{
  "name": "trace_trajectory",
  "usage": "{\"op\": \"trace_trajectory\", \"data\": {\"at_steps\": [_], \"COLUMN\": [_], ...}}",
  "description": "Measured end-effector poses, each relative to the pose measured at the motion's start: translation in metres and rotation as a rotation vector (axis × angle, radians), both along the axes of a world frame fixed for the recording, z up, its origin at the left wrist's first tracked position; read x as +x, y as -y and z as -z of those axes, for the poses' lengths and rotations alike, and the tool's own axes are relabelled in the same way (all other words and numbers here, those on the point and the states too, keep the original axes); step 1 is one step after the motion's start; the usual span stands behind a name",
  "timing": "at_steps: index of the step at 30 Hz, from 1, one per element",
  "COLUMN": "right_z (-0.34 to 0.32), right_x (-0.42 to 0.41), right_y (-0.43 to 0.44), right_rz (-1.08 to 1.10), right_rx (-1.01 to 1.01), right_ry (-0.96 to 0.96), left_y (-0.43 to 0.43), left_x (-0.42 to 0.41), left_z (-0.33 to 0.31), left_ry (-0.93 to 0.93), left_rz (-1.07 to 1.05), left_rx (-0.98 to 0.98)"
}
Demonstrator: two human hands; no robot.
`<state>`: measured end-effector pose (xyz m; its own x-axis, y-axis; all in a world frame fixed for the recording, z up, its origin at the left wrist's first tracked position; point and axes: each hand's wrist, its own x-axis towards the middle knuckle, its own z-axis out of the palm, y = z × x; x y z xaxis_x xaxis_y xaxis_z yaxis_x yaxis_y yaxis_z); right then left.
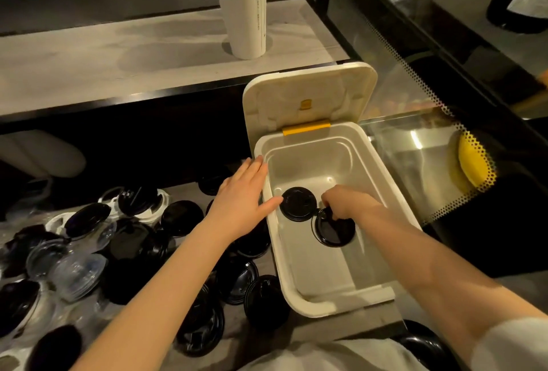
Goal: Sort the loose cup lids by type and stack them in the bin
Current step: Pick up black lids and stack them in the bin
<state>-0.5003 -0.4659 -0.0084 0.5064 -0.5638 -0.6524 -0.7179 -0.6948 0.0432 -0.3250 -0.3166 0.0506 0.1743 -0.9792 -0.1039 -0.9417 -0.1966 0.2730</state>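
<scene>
A white bin [382, 195] with its hinged lid [308, 95] flipped up stands at centre right. On its floor lies one black cup lid [298, 203]. My right hand [345, 201] is inside the bin, fingers curled on a second black lid [333, 231] just right of the first. My left hand [241, 200] lies flat with straight fingers over the bin's left rim, thumb pointing toward the first lid. Left of the bin, a loose heap of black lids [136, 246] and clear lids [74, 272] covers the surface.
A tall white roll [246, 6] stands on the pale counter [103, 59] behind. A glass display case [430, 145] rises right of the bin, with a yellow object [471, 163] behind its dotted edge. More black lids [264, 299] lie against the bin's near left corner.
</scene>
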Motion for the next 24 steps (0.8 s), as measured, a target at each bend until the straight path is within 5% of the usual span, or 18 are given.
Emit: {"op": "trace_trajectory", "data": {"at_steps": [11, 19, 24], "right_z": [-0.036, -0.121, -0.119], "right_x": [0.017, 0.056, 0.091], "right_y": [-0.009, -0.072, -0.127], "right_rz": [-0.030, -0.102, -0.273], "right_rx": [-0.107, -0.227, -0.134], "right_ry": [0.046, 0.684, 0.854], "left_y": [0.000, -0.052, -0.110], "left_x": [-0.002, 0.058, 0.105], "left_z": [-0.011, -0.033, -0.004], "left_ry": [0.118, 0.171, 0.035], "left_rz": [0.006, -0.179, -0.289], "left_rx": [0.061, 0.078, 0.068]}}
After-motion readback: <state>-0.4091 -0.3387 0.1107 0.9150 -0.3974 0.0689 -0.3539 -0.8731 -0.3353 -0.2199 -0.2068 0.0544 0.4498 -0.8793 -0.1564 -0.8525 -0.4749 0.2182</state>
